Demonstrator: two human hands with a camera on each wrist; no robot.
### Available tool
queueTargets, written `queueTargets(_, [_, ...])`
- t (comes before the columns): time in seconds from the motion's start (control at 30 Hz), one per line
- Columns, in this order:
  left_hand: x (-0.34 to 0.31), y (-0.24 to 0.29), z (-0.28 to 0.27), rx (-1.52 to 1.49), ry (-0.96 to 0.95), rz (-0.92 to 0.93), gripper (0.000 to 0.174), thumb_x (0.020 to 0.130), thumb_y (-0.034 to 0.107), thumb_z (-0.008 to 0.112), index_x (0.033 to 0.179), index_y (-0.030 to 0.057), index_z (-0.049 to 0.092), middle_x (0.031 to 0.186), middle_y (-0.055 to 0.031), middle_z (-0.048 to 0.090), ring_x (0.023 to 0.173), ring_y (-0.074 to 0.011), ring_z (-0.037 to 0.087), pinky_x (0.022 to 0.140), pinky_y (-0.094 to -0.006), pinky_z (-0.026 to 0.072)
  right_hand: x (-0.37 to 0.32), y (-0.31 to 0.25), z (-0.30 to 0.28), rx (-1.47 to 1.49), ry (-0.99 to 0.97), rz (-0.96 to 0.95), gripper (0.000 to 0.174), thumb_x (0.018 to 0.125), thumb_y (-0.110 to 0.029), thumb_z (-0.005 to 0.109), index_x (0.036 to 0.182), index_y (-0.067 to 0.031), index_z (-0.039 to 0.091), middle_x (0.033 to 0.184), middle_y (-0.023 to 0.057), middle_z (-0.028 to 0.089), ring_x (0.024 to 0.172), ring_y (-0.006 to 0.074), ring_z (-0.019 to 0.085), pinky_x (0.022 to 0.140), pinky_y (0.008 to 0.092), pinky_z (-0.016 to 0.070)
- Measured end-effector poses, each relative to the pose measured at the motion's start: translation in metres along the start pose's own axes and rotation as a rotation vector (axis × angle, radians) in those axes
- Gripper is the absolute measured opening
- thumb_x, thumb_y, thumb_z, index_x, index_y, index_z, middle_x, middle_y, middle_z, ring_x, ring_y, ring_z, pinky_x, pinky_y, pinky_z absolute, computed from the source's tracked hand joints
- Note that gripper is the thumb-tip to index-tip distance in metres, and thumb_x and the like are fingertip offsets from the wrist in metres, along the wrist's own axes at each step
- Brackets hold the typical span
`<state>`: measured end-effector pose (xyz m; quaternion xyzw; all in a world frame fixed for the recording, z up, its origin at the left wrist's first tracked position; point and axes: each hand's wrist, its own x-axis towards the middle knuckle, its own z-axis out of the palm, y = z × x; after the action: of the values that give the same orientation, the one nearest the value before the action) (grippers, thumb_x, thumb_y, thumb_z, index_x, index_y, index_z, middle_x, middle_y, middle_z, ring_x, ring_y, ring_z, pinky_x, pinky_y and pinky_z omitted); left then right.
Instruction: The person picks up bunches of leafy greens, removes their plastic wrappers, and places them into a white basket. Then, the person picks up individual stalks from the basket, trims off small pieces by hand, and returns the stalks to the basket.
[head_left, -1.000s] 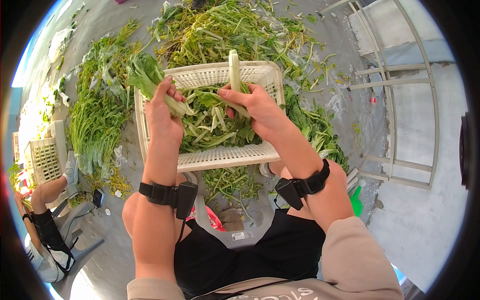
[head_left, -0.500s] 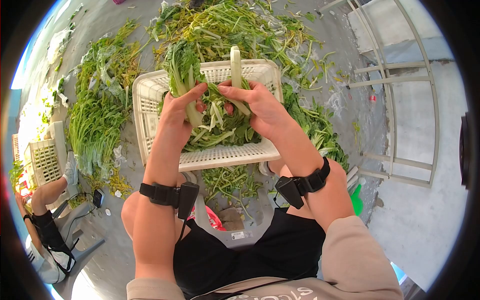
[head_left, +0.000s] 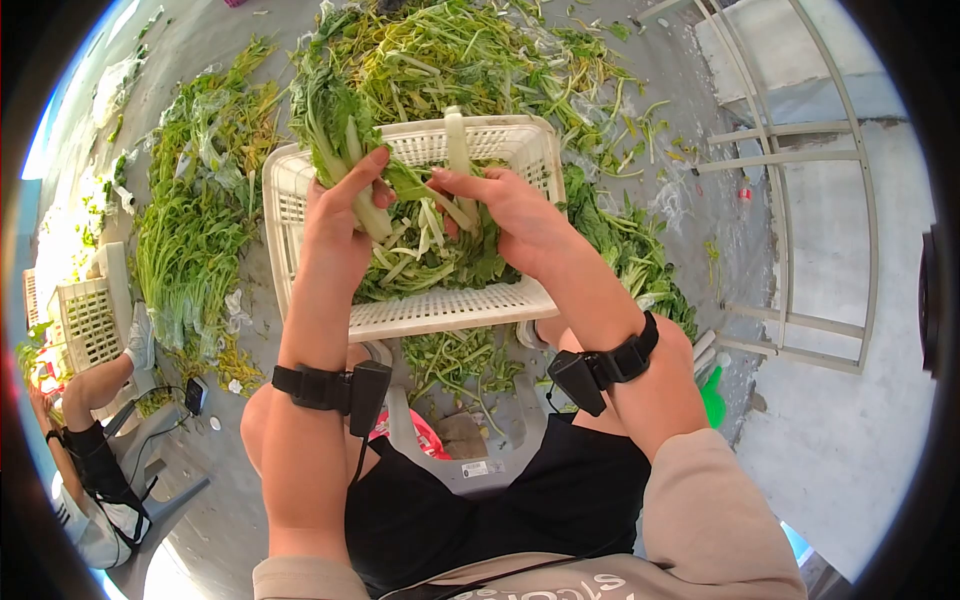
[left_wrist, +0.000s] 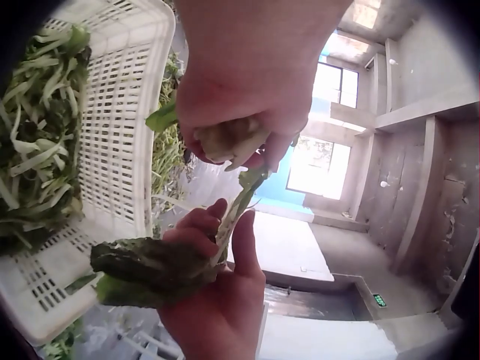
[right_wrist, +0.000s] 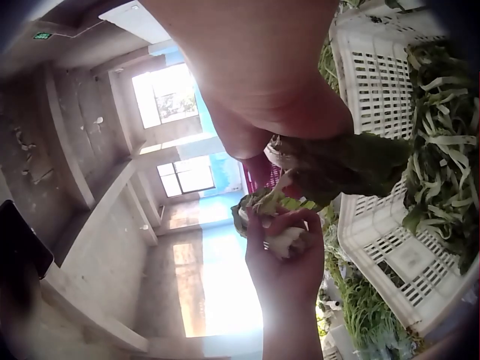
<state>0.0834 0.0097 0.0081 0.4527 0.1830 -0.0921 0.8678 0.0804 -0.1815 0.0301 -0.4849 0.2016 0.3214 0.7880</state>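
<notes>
My left hand (head_left: 335, 220) grips a head of leafy greens (head_left: 325, 125) by its pale base, the leaves pointing away to the far left. A narrow leaf (head_left: 408, 183) spans from it to my right hand (head_left: 525, 220), which pinches it between thumb and fingers. That hand also holds a thick pale stalk (head_left: 457, 140) standing up past the thumb. Dark leaf (left_wrist: 150, 271) hangs from the right hand in the left wrist view. Both hands are over a white plastic basket (head_left: 450, 314) holding torn leaves and stalks (head_left: 420, 275).
Heaps of greens (head_left: 450, 60) cover the floor beyond the basket, with another pile (head_left: 195, 220) to the left. On the right stands a metal frame (head_left: 780, 200). Another person's leg (head_left: 100, 385) shows at far left beside a second basket (head_left: 92, 320).
My left hand has brought the greens in from the left towards the right hand, then shifted slightly back left. The leaf now stretches between both hands. The right hand has barely moved.
</notes>
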Motion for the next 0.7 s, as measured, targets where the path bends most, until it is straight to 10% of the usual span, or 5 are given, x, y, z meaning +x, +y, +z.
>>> queueTargets(0.7, [0.006,0.004,-0.006,0.038,0.204,0.009,0.031,0.088,0.010,0.075,0.114,-0.0018,0.063,0.085,-0.0042,0.058,0.063,-0.0122,0.052,0.064,-0.0293,0.0474,0.008,0.004,-0.008,-0.070,-0.004,-0.080,0.023,0.083,-0.011,0.077,0.101,0.0000,0.067,0.090,0.0064,0.068,0.069,0.0130,0.059,0.065,0.0276,0.0483])
